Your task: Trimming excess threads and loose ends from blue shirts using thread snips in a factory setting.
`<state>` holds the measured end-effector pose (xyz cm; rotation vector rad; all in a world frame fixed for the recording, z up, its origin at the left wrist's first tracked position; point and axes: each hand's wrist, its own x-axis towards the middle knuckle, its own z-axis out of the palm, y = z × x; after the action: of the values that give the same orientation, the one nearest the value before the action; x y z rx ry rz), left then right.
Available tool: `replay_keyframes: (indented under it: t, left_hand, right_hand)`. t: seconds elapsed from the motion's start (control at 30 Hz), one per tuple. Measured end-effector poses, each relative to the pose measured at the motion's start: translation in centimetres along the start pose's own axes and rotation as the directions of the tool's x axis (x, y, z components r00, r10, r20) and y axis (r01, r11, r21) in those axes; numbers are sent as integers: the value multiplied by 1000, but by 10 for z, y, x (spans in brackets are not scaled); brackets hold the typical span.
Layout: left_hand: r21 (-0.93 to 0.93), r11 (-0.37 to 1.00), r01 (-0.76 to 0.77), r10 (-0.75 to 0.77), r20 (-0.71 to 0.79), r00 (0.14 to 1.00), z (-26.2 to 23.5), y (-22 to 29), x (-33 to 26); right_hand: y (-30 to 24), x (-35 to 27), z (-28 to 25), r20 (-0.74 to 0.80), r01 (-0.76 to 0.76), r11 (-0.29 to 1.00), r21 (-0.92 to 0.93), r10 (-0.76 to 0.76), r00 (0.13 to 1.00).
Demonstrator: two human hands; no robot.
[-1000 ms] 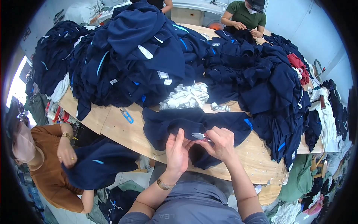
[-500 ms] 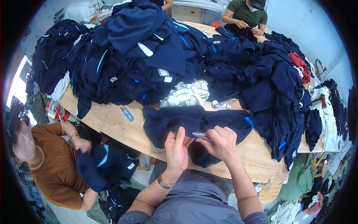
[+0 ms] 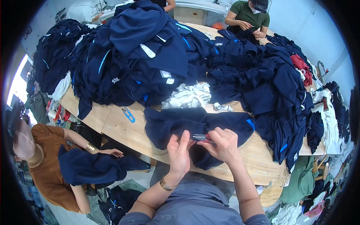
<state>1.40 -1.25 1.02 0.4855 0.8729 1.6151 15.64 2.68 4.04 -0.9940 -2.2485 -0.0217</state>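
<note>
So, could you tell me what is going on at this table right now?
A person works on a dark navy garment spread on the wooden table. The left hand pinches the fabric while the right hand holds small snips against it. A big heap of navy garments covers the table behind, and blue snips lie loose nearby. To the left, a co-worker in brown handles another navy piece.

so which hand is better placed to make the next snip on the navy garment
Right, probably. The right hand holds the small snips with the tips at the fabric, while the left hand pinches the navy garment beside them, steadying it.
</note>
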Motion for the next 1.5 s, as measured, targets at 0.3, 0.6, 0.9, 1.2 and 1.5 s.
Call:
replay_keyframes:
  t: [0.3, 0.6, 0.9, 1.2, 1.5]
  left_hand:
    - [9, 1000, 14, -14, -14, 1000, 1, 3, 1]
    - [7, 1000, 1, -1, -23, 1000, 4, 1, 1]
    - [-70, 997, 42, -41, 18, 999, 9, 6, -1]
    - [-33, 999, 26, -24, 38, 999, 5, 3, 0]
    - [24, 999, -36, 35, 46, 998, 8, 4, -2]
  right_hand:
    - [2, -9, 5, 1, -242, 934, 264, 250, 968]
    - [3, -8, 8, -3, -101, 993, 55, 102, 995]
    - [3, -11, 10, 10, -196, 960, 199, 198, 980]
    - [1, -11, 8, 9, -182, 968, 170, 183, 983]
    - [3, -1, 3, 14, -103, 993, 52, 102, 995]
